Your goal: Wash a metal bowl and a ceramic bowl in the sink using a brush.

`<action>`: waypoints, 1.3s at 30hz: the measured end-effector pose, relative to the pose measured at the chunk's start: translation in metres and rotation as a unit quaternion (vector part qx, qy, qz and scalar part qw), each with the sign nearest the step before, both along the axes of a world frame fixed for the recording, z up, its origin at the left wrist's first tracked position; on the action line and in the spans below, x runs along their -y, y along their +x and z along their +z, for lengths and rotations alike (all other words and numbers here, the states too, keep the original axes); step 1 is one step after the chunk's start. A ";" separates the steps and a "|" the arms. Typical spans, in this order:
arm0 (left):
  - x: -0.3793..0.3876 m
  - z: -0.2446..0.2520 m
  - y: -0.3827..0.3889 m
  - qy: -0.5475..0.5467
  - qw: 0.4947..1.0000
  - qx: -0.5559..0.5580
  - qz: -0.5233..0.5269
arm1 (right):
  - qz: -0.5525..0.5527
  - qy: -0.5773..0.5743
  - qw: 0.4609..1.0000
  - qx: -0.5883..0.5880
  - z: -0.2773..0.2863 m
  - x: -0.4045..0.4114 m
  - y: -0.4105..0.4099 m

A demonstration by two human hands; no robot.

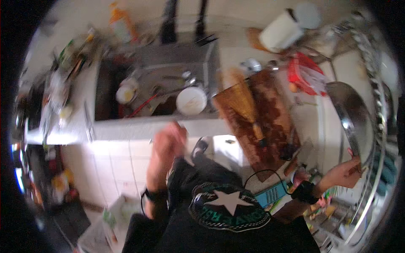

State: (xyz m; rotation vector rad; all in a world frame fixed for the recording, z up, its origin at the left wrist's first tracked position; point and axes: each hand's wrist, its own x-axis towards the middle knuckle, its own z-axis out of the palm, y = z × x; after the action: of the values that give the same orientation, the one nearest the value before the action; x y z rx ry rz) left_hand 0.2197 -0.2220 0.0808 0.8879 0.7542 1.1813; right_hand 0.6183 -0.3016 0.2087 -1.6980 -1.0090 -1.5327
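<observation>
My right hand grips the edge of a round metal pan or lid, tilted at the right beside a wire rack. My left hand is blurred, with its fingers drawn in, in front of the sink's near edge; whether it holds anything cannot be told. Beyond it, in the sink, lie a white bowl, a smaller bowl with something yellow and a red utensil. Between my hands a brush-like tool with a wooden handle lies on a wet wooden cutting board.
A red plastic bag and a white container stand behind the board. An orange-topped bottle is behind the sink. The metal rack borders the right side. A lined bin stands on the floor at lower left.
</observation>
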 end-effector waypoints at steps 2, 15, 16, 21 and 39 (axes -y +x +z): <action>0.017 0.031 0.031 0.024 0.984 0.056 -0.167 | 0.036 0.051 0.998 -0.023 0.005 0.004 -0.019; -0.053 0.205 0.201 0.141 0.880 0.026 -0.452 | 0.135 0.261 0.913 -0.284 0.037 0.074 -0.043; -0.067 0.207 0.228 0.187 0.881 0.000 -0.435 | 0.093 0.230 0.951 -0.182 0.048 0.055 -0.053; -0.143 0.258 0.344 0.358 0.880 -0.151 -0.273 | 0.059 0.117 0.964 -0.233 0.010 0.133 -0.005; -0.269 0.394 0.564 0.561 0.684 -0.378 -0.271 | -0.068 0.167 0.960 -0.213 -0.043 0.129 0.053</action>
State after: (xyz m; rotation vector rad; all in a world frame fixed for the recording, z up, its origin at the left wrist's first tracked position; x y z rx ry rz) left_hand 0.7835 0.0469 0.4749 2.5478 0.2254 0.5837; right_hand 0.6714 -0.4306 0.1659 -1.7677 -0.3948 -1.2524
